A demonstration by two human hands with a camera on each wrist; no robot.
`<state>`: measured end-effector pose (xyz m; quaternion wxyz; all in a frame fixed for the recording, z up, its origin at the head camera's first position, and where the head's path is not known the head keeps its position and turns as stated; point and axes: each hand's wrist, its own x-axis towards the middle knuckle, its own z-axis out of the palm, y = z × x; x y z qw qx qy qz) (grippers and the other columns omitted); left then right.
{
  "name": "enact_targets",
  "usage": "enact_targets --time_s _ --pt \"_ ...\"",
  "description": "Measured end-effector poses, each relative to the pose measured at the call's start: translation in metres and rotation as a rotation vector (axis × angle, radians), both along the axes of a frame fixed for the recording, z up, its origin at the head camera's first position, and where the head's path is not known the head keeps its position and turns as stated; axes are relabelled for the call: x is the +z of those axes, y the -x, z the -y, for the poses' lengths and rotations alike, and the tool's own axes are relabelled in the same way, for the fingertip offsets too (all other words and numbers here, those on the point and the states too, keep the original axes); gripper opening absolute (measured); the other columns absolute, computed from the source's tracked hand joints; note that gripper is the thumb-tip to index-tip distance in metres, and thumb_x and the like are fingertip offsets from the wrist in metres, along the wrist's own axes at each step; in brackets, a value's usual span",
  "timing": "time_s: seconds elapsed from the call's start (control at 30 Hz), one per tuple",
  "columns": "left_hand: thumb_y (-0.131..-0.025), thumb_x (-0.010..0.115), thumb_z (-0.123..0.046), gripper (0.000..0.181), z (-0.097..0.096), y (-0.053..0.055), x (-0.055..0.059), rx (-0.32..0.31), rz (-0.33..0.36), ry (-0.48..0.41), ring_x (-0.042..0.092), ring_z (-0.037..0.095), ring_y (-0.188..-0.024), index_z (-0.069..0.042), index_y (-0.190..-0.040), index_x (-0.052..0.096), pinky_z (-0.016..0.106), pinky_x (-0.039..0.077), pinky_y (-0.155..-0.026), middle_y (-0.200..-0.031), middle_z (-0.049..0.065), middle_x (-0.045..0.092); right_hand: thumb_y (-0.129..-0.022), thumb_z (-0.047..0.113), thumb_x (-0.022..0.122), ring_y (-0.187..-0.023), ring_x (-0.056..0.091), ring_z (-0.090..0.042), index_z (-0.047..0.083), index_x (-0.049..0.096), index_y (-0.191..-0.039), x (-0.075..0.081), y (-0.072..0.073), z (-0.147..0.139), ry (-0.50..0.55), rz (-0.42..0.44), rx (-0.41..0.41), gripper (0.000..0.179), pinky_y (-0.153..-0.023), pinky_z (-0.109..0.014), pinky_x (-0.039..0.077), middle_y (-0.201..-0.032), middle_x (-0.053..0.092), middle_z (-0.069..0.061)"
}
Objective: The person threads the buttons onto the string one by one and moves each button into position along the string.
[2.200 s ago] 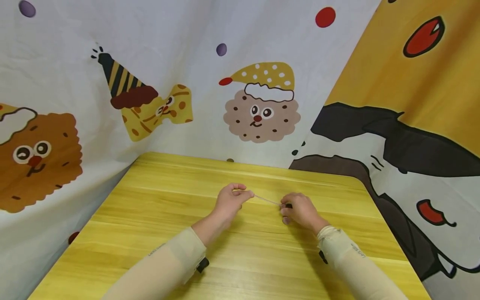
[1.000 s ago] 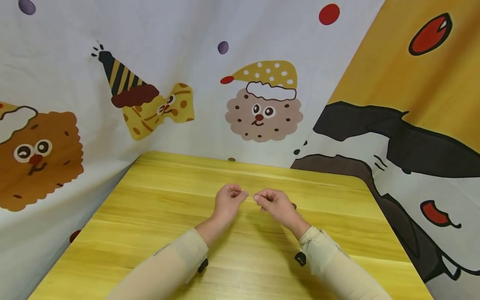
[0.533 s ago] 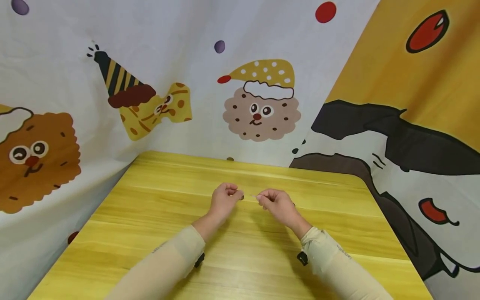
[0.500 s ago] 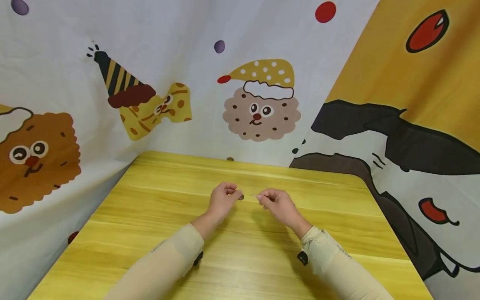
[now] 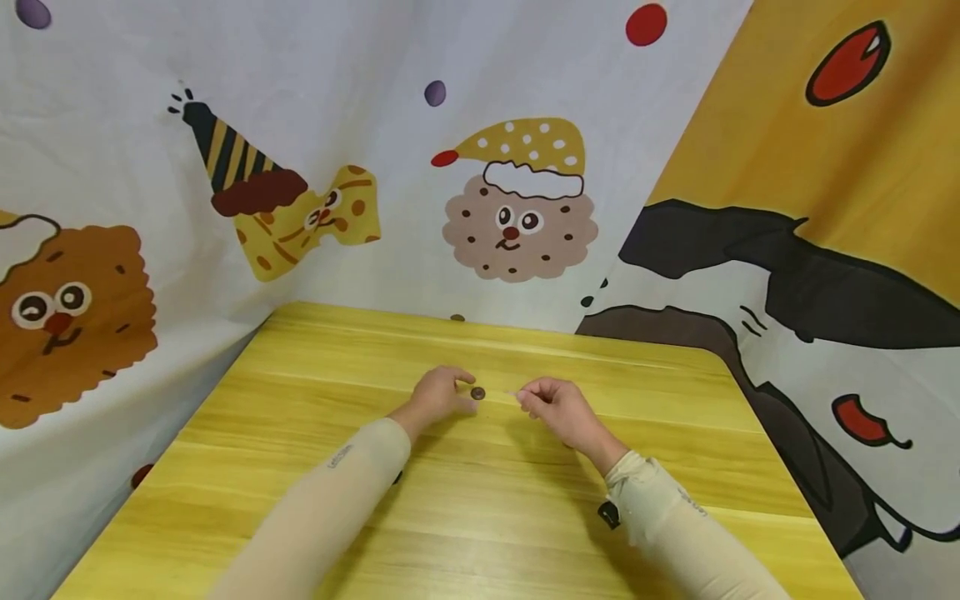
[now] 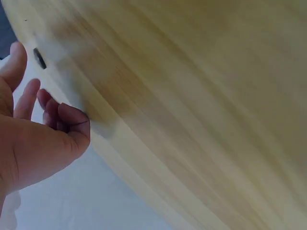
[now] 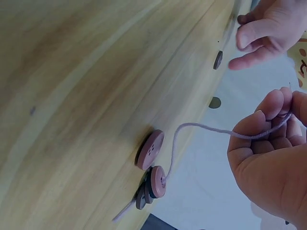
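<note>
My right hand (image 5: 558, 408) pinches one end of a lilac cord (image 7: 206, 127), a thin tip (image 7: 289, 85) sticking out past the fingertips. Below it in the right wrist view, the cord runs down through a small stack of buttons, a pink one (image 7: 158, 182) on top, and its tail end shows beyond them. A larger pinkish-brown button (image 7: 151, 149) sits right beside that stack; the head view has these hidden behind the right hand. My left hand (image 5: 442, 393) has thumb and fingers spread apart at either side of a dark round button (image 5: 478, 392), holding nothing.
Both hands are over a yellow wood-grain table (image 5: 450, 517). A white cartoon-printed cloth (image 5: 360, 67) hangs behind the table's far edge and along its sides. Each wrist carries a small black device, the right one (image 5: 608, 514) showing most.
The cord stretched between both hands earlier; the right hand then moved left, close to the left. Since half a second ago the left fingers have spread, and the dark button shows whole between them.
</note>
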<state>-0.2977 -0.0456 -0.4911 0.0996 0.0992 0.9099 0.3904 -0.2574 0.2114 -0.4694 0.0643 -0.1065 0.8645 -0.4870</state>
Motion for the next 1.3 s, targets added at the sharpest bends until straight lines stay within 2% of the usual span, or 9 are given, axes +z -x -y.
enact_targets --time_s 0.1,0.2,0.37,0.5,0.67,0.77,0.93,1.1,1.3 --pt "-0.091 0.088 -0.027 0.049 -0.008 0.002 -0.001 -0.014 -0.007 0.038 0.062 0.036 -0.135 -0.013 -0.136 0.073 0.053 0.050 -0.115 -0.145 0.011 0.068 -0.108 0.030 0.067 -0.072 0.053 -0.017 0.013 0.076 -0.103 -0.001 -0.001 -0.002 -0.007 0.003 0.012 0.020 -0.058 -0.026 0.041 -0.101 0.071 -0.024" --pt "-0.092 0.087 -0.029 0.044 -0.014 0.004 -0.002 0.002 -0.023 0.077 0.060 0.036 -0.139 -0.013 -0.131 0.076 0.055 0.047 -0.117 -0.144 0.009 0.070 -0.108 0.031 0.067 -0.069 0.051 -0.015 0.014 0.075 -0.102 0.000 -0.003 -0.005 -0.018 0.004 0.012 0.020 -0.057 -0.026 0.040 -0.100 0.071 -0.024" --pt "-0.092 0.086 -0.030 0.032 -0.017 0.005 -0.003 0.038 -0.023 0.125 0.066 0.032 -0.130 -0.014 -0.120 0.080 0.053 0.051 -0.111 -0.134 0.005 0.075 -0.108 0.030 0.066 -0.067 0.049 -0.014 0.013 0.076 -0.103 0.001 -0.005 -0.006 -0.035 0.000 0.010 0.020 -0.056 -0.026 0.040 -0.092 0.071 -0.014" --pt "-0.089 0.090 -0.024 0.026 -0.017 0.004 -0.004 0.042 -0.029 0.105 0.070 0.025 -0.109 -0.011 -0.109 0.079 0.046 0.056 -0.100 -0.115 0.004 0.078 -0.108 0.029 0.067 -0.066 0.049 -0.015 0.015 0.076 -0.102 0.001 -0.005 -0.005 -0.040 -0.004 0.004 0.019 -0.056 -0.025 0.039 -0.088 0.070 -0.008" --pt "-0.090 0.087 -0.012 0.012 -0.024 -0.006 -0.006 0.083 -0.069 -0.092 0.071 0.017 -0.087 -0.007 -0.096 0.078 0.035 0.060 -0.084 -0.095 0.005 0.079 -0.108 0.029 0.067 -0.067 0.050 -0.014 0.015 0.076 -0.101 0.001 -0.006 -0.003 -0.042 -0.013 0.007 0.018 -0.056 -0.025 0.040 -0.090 0.071 -0.012" --pt "-0.094 0.083 -0.009 0.007 -0.031 -0.016 -0.005 0.104 -0.075 -0.265 0.076 0.017 -0.090 -0.006 -0.100 0.081 0.032 0.063 -0.083 -0.099 0.007 0.082 -0.107 0.028 0.068 -0.065 0.049 -0.013 0.012 0.077 -0.101 0.002 -0.007 -0.001 -0.055 -0.034 -0.001 0.019 -0.056 -0.025 0.040 -0.089 0.071 -0.012" --pt "-0.096 0.081 -0.014 0.012 -0.041 -0.029 0.003 0.161 -0.002 -0.491 0.077 0.020 -0.096 -0.006 -0.106 0.081 0.034 0.064 -0.087 -0.105 0.010 0.081 -0.106 0.026 0.069 -0.058 0.043 -0.010 0.006 0.078 -0.105 0.003 -0.008 0.001 -0.094 -0.089 -0.031 0.022 -0.053 -0.023 0.037 -0.081 0.069 -0.010" --pt "-0.095 0.084 -0.017 0.016 -0.047 -0.034 0.005 0.249 0.063 -0.601 0.075 0.018 -0.094 -0.006 -0.106 0.080 0.038 0.063 -0.090 -0.104 0.011 0.081 -0.106 0.025 0.070 -0.057 0.043 -0.008 0.004 0.079 -0.105 0.002 -0.009 0.003 -0.133 -0.150 -0.053 0.022 -0.053 -0.023 0.038 -0.076 0.067 -0.004" --pt "-0.094 0.085 -0.016 0.018 -0.049 -0.038 0.006 0.285 0.130 -0.680 0.074 0.017 -0.093 -0.005 -0.106 0.079 0.046 0.061 -0.096 -0.104 0.012 0.079 -0.105 0.024 0.071 -0.055 0.042 -0.008 0.008 0.080 -0.102 0.003 -0.012 0.005 -0.174 -0.209 -0.076 0.018 -0.053 -0.022 0.037 -0.068 0.060 0.004"
